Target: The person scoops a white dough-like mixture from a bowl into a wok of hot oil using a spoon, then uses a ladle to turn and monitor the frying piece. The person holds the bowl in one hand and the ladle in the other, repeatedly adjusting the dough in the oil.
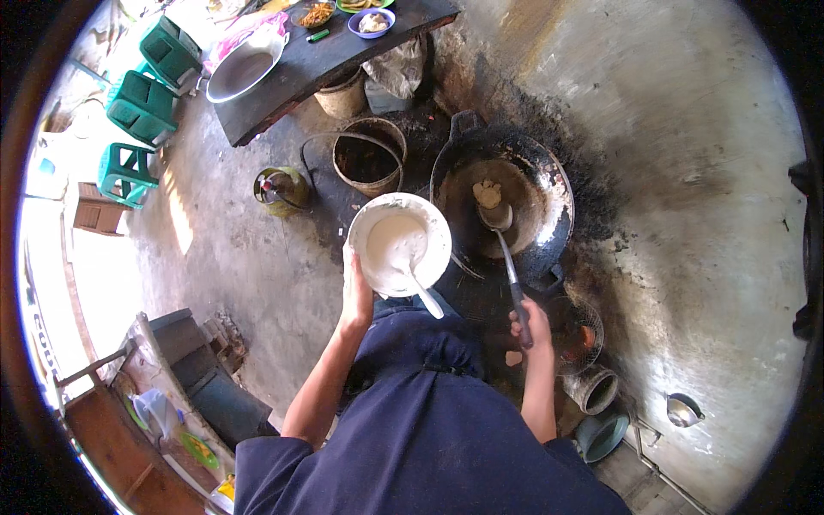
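Note:
My left hand grips the side of a white bucket of pale batter. A white ladle stands in the batter, its handle over the rim nearest me. My right hand is closed around the dark handle of a metal spatula. The head of the spatula rests inside a large blackened wok, beside a pale tan lump of food in brownish oil. The bucket is left of the wok, close to its rim.
A gas cylinder and an open brown bucket stand on the floor ahead. A dark table bears a metal basin and bowls of food. Green stools stand far left. A wire strainer lies by my right forearm, near the stained wall.

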A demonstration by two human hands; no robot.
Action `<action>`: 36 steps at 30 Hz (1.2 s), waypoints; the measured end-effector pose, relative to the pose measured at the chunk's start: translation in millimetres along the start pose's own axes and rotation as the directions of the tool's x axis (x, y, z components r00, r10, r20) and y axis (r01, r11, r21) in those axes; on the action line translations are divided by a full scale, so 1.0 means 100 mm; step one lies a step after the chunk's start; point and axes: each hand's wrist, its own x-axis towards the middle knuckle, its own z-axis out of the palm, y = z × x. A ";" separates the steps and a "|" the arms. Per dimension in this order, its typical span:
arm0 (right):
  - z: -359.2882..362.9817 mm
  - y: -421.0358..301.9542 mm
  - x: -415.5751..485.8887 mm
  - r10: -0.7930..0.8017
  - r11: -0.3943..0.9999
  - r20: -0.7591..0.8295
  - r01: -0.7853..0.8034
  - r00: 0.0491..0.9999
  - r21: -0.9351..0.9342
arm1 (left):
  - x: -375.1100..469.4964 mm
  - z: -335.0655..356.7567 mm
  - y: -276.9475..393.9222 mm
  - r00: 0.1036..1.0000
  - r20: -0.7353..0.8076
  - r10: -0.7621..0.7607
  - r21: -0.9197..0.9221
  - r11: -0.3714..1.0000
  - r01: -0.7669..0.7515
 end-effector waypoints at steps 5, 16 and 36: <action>0.25 0.18 0.17 -0.096 0.984 0.098 0.079 0.991 0.162 | 0.04 -0.05 -0.09 0.997 0.056 0.047 0.023 0.999 -0.048; 0.23 0.04 0.09 -0.438 0.829 -0.025 0.393 0.899 -0.398 | -0.06 0.07 0.05 0.987 0.072 0.141 0.184 0.971 -0.152; 0.26 -0.38 -0.32 -0.360 0.657 0.031 0.277 0.932 -0.701 | 0.07 0.08 -0.05 0.997 0.053 0.062 0.043 0.997 -0.064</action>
